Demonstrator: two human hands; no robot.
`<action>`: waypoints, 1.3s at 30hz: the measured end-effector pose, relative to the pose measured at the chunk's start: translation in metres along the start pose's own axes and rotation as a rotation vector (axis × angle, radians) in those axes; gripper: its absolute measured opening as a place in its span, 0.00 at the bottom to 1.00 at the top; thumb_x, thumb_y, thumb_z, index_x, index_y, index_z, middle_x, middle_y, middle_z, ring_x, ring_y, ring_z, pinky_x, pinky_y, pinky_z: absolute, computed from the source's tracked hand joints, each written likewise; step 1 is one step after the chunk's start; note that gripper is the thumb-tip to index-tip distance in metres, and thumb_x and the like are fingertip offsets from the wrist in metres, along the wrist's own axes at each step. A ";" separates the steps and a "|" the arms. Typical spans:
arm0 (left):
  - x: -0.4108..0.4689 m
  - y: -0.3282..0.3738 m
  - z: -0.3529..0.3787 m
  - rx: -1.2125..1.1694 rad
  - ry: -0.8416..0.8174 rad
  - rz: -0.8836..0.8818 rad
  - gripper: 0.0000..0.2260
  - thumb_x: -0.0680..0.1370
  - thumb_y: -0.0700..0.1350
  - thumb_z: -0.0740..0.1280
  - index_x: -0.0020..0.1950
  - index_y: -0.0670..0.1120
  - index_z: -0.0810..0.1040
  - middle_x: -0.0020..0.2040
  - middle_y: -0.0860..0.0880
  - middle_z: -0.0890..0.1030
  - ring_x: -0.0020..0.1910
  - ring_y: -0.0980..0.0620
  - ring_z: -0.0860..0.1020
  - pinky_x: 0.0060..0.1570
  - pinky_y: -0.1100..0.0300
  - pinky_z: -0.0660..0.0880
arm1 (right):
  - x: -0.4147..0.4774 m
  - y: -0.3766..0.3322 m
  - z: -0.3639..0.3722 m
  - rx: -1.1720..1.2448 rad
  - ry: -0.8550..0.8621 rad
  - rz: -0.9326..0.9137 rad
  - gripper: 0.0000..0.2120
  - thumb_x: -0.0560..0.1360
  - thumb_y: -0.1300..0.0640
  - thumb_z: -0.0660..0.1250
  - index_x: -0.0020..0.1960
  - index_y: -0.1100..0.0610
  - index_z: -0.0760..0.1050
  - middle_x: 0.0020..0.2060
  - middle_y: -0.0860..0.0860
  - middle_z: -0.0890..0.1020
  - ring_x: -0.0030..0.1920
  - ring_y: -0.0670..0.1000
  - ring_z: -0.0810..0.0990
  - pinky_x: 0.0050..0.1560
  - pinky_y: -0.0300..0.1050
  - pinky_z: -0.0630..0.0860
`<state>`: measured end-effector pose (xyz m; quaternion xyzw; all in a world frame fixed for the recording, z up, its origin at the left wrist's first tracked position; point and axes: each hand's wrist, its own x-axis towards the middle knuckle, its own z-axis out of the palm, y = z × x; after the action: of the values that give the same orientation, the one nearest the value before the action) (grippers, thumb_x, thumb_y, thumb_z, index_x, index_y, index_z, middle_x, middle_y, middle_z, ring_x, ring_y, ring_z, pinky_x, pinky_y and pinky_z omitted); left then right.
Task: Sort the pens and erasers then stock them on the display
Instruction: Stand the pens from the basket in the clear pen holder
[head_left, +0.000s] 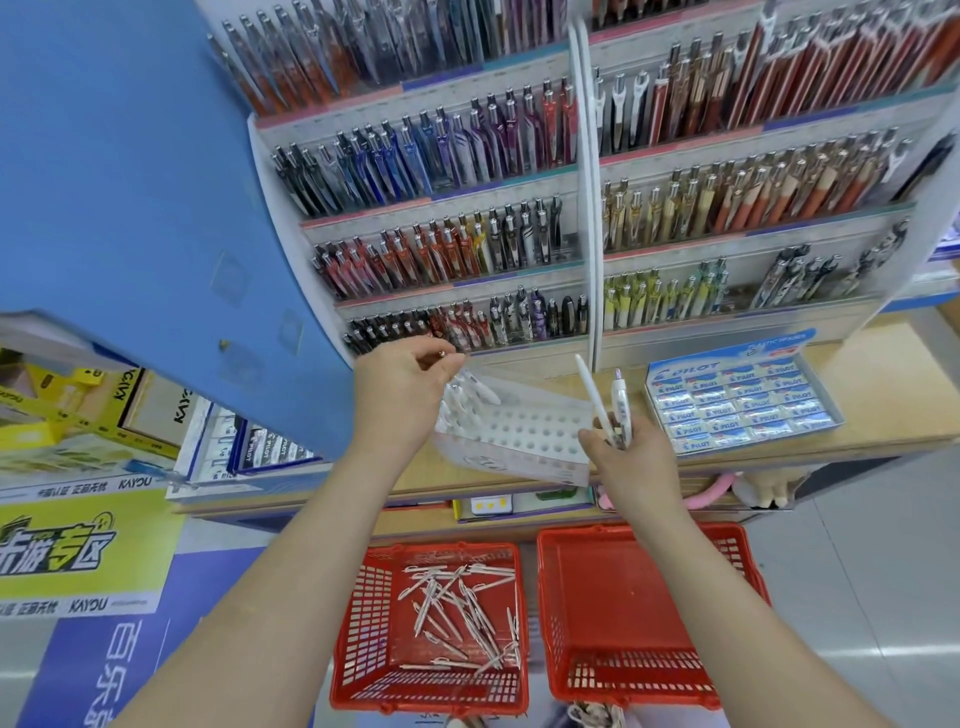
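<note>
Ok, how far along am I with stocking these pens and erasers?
Done: the Pilot eraser box looks full and the right basket is empty. In hand: your left hand pinches a pen at the white holder; your right hand holds two pens. Left: most holder holes are open, and loose pens lie in the left basket.

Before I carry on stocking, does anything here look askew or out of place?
The white pen holder sits at an angle to the wooden counter edge, with most holes empty. Loose white pens lie jumbled in the left red basket. Nothing looks spilled or damaged.
</note>
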<state>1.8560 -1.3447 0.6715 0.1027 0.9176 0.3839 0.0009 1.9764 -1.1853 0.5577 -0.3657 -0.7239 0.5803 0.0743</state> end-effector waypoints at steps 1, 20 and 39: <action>0.002 -0.001 0.004 0.035 -0.016 0.025 0.03 0.73 0.44 0.72 0.44 0.46 0.85 0.36 0.54 0.82 0.39 0.54 0.80 0.47 0.55 0.78 | 0.001 0.001 0.000 0.000 0.003 -0.002 0.09 0.73 0.55 0.70 0.45 0.60 0.75 0.33 0.55 0.76 0.32 0.57 0.75 0.35 0.50 0.75; 0.023 -0.021 0.048 0.531 -0.163 0.190 0.09 0.74 0.52 0.69 0.49 0.49 0.83 0.42 0.52 0.70 0.50 0.48 0.71 0.44 0.56 0.67 | -0.001 -0.005 -0.002 -0.060 0.003 -0.018 0.12 0.73 0.56 0.71 0.35 0.51 0.70 0.28 0.51 0.73 0.31 0.58 0.75 0.34 0.47 0.72; -0.080 0.024 0.044 -0.797 -0.417 -0.516 0.08 0.78 0.42 0.64 0.48 0.39 0.80 0.31 0.44 0.79 0.28 0.53 0.75 0.29 0.65 0.75 | -0.040 -0.063 0.000 0.802 -0.388 0.132 0.09 0.82 0.58 0.56 0.52 0.59 0.73 0.51 0.54 0.85 0.46 0.54 0.81 0.32 0.45 0.76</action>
<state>1.9421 -1.3123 0.6511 -0.0612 0.6758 0.6625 0.3173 1.9773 -1.2136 0.6267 -0.2378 -0.4172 0.8764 0.0358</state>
